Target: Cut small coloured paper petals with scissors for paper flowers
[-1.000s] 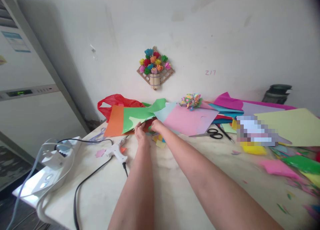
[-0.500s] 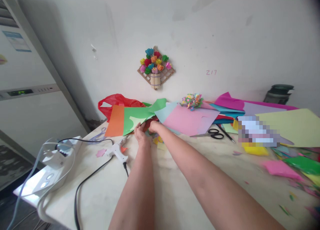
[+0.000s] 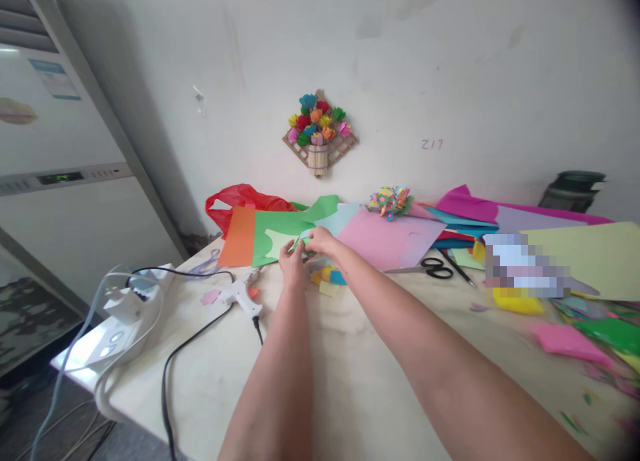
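Note:
Both hands are close together at the front edge of the coloured paper sheets. My left hand (image 3: 291,259) has its fingers closed at a small green paper piece (image 3: 306,247). Pinched on the other side of that piece is my right hand (image 3: 321,241); its fingertips are partly hidden. Behind them lie a green sheet (image 3: 270,224) with a pale green cut piece (image 3: 276,244) on it, and an orange sheet (image 3: 237,237). Just below the hands are small yellow paper scraps (image 3: 324,274) and a blue scrap (image 3: 337,277).
A white glue gun (image 3: 241,298) with a black cable lies left of my forearms, near a power strip (image 3: 120,331). Black-handled scissors (image 3: 436,268) and a pencil (image 3: 457,269) lie to the right, beside a pink sheet (image 3: 385,237). A red plastic bag (image 3: 245,197) sits behind.
My hands have come out from under the edge of the sheets, and a small green piece now shows between them. A blue scrap is now visible below. The view has shifted slightly left.

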Demonstrator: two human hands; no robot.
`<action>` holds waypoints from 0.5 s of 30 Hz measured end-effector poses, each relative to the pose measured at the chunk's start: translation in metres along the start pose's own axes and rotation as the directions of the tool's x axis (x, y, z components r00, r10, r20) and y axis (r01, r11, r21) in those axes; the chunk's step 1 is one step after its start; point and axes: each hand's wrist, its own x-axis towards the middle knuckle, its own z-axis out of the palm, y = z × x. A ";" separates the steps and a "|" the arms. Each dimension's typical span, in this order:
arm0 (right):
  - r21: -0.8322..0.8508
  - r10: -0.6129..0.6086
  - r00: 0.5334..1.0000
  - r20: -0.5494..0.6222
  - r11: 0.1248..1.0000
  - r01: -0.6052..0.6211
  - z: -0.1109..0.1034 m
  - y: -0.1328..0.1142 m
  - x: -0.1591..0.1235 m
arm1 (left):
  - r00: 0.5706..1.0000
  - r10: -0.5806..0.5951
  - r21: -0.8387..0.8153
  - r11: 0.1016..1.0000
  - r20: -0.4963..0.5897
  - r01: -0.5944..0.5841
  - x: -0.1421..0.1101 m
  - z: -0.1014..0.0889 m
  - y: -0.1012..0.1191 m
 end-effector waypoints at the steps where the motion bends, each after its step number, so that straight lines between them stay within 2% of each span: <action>1: 0.046 0.011 1.000 -0.008 0.999 -0.010 -0.001 0.002 -0.004 | 1.000 -0.021 0.005 1.000 0.010 0.021 -0.003 0.001 0.002; 5: 0.261 0.140 0.990 0.024 0.955 -0.141 -0.008 0.007 -0.016 | 0.996 -0.030 0.056 0.998 0.082 0.025 -0.006 0.001 0.006; 9: 0.433 0.188 0.980 0.062 0.880 -0.196 -0.015 0.011 -0.026 | 0.987 -0.030 0.081 0.997 0.161 0.017 -0.005 0.001 0.005; 12: 0.461 0.204 0.978 0.048 0.864 -0.202 -0.020 0.015 -0.031 | 0.980 -0.044 0.154 0.988 0.194 0.013 -0.005 0.001 0.004; 15: 0.420 0.180 0.982 0.051 0.889 -0.185 -0.020 0.023 -0.035 | 0.984 -0.006 0.278 0.960 0.180 -0.045 -0.005 0.001 0.003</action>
